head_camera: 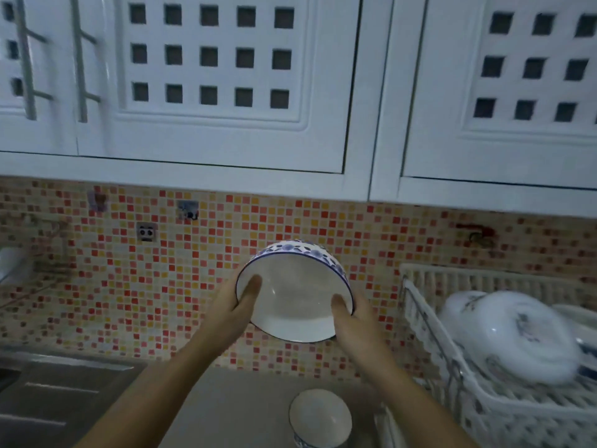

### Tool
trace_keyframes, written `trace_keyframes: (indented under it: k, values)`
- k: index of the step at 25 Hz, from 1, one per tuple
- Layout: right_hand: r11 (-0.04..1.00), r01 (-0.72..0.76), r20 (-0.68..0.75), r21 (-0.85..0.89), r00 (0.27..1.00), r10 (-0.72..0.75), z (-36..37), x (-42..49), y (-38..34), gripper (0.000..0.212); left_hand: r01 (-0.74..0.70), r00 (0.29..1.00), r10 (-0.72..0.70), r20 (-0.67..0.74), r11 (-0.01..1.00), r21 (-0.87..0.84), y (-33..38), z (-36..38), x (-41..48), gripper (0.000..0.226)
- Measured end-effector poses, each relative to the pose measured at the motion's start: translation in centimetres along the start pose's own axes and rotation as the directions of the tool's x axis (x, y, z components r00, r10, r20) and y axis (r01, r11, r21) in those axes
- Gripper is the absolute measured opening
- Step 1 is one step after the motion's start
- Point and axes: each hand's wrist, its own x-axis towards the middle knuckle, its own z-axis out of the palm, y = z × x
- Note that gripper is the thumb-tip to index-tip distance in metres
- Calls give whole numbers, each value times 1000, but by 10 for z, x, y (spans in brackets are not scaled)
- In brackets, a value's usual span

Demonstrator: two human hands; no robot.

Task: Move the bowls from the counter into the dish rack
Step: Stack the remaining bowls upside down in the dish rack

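Note:
A white bowl with a blue patterned rim (295, 302) is held up in the air in front of the tiled wall, its inside tilted toward me. My left hand (237, 307) grips its left rim, thumb inside. My right hand (350, 321) grips its right rim, thumb inside as well. A second, smaller white bowl (319, 418) stands upright on the grey counter below my hands. The white plastic dish rack (484, 412) stands at the right and holds several white dishes lying on their sides.
A steel sink (58, 392) lies at the lower left. White wall cabinets (226, 134) hang above the mosaic backsplash. The grey counter (245, 405) runs between sink and rack.

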Motion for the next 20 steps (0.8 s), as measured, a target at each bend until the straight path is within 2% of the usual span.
trace_keyframes:
  k: [2,4,6,8,9,11,12,14,16,17,18,20]
  values:
    - [990,142,-14,-19,990,-142,-37,-10,-19,33,-86,994,89,65,995,-41,34,19,5,18]
    - [961,265,-30,-85,963,-268,-75,-19,-30,40,-133,970,152,189,985,-113,64,38,1,31]
    - [913,377,-61,-155,919,-390,-119,-28,-38,31,-146,900,249,359,946,-290,87,60,-3,57]
    - [855,476,-59,-204,866,-496,-163,-35,-45,26,-137,809,303,504,931,-340,105,87,8,74]
    - [828,512,-55,-227,842,-536,-184,-37,-50,28,-164,807,311,503,935,-315,116,106,19,75]
    - [778,546,-67,-310,804,-591,-228,-37,-51,32,-294,760,442,476,888,-355,135,136,28,80]
    - [737,561,-73,-378,775,-628,-247,-36,-51,38,-293,764,453,460,878,-378,146,150,33,87]
    - [645,571,-54,-507,726,-685,-289,-32,-49,48,-263,726,400,560,913,-312,185,185,39,99]
    - [558,546,-40,-624,692,-721,-337,-30,-43,45,-330,615,378,692,920,-210,218,213,35,92]
    - [561,507,-54,-654,709,-703,-361,-31,-39,51,-353,592,382,710,914,-199,228,229,34,88]
    - [600,451,-71,-661,758,-649,-386,-31,-33,58,-369,593,400,699,906,-205,238,248,33,83]
    - [768,345,-105,-540,877,-469,-426,-33,-24,58,-401,612,412,675,897,-184,249,289,31,74]
